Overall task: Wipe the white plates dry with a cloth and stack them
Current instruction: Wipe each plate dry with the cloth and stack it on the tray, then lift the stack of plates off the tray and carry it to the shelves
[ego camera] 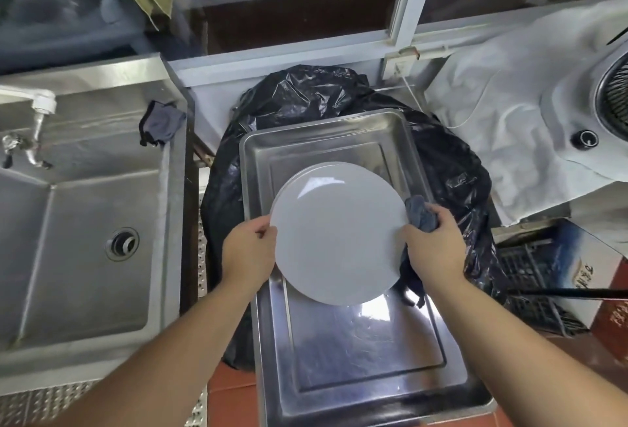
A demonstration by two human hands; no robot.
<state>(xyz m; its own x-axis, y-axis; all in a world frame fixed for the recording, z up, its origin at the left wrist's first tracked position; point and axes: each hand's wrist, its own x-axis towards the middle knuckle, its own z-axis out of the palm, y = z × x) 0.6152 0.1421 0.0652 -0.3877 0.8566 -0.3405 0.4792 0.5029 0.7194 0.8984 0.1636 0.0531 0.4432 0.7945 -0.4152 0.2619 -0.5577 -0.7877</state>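
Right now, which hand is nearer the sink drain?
Left. The left hand grips the white plate's edge on the side toward the sink drain; the right hand, holding the cloth, is across the plate.

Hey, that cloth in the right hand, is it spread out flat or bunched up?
Bunched up: the cloth is wadded in the right hand against the plate's rim.

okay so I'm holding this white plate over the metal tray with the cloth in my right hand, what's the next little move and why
Probably sweep the cloth across the plate face. The left hand steadies the plate's left rim, while the right hand holds the cloth bunched at the right rim, off the face. No stack shows on the tray yet.
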